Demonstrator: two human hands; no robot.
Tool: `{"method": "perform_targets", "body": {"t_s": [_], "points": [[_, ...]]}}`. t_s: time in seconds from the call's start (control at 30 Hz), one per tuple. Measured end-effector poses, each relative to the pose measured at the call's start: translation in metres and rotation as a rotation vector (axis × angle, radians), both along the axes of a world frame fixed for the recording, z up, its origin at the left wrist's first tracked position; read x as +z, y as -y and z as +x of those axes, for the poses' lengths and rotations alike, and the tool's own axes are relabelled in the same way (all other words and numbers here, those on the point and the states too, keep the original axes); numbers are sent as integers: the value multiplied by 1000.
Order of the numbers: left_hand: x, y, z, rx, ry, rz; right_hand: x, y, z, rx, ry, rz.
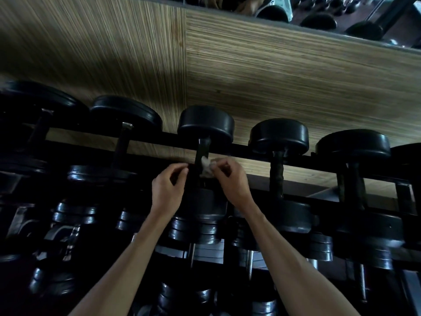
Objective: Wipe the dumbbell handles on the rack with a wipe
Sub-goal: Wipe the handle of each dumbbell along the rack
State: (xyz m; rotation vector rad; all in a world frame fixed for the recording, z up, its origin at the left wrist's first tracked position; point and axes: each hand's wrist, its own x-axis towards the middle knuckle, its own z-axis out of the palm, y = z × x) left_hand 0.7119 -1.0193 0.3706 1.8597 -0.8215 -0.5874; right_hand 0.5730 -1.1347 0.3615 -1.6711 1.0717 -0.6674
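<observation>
A black dumbbell [205, 120] lies in the middle of the rack's top row, its dark handle [201, 149] running toward me. A small crumpled white wipe [206, 166] is pressed against the right side of that handle. My right hand [230, 179] pinches the wipe there. My left hand [169, 185] sits curled at the left side of the same handle, fingertips touching or nearly touching it; I cannot tell whether it grips.
Further black dumbbells [279, 135] line the top row left and right on the black rack rail [250, 151]. Lower tiers hold several more dumbbells [193, 231] with shiny plates. A wood-grain wall [273, 76] stands behind the rack, with a mirror [341, 17] above.
</observation>
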Motion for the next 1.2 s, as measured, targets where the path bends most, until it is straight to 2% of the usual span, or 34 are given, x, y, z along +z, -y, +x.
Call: {"method": "perform_targets", "body": {"t_s": [0.1,0.2,0.3,0.4,0.53,0.6,0.7,0.77,0.9,0.97,1.07,1.2], "points": [[-11,-11,-12,88,-10,11,5,14,15,-81,-17,-137],[-14,-12,-14,112,-7,-6,3,19,29,81,-73,-299],[-15,-11,-13,126,-25,-8,-5,18,27,153,-100,-321],[-17,-12,-14,134,-29,-7,-13,15,15,199,-111,-205],[-19,-12,-12,144,-35,-10,-3,15,7,444,-74,103],[-20,-12,-12,138,-29,-11,6,19,10,454,-110,16],[-21,-11,-12,136,-37,-15,10,23,19,305,-131,-159],[-21,-12,-12,134,-31,-18,7,24,18,325,-156,-132],[-21,-12,-10,119,-26,0,11,19,9,530,-186,28],[-18,-11,-5,83,-36,25,16,17,8,495,-148,92],[-7,-4,8,-52,-65,57,24,9,6,329,-26,134],[20,11,15,-215,-183,54,35,0,1,204,84,322]]}}
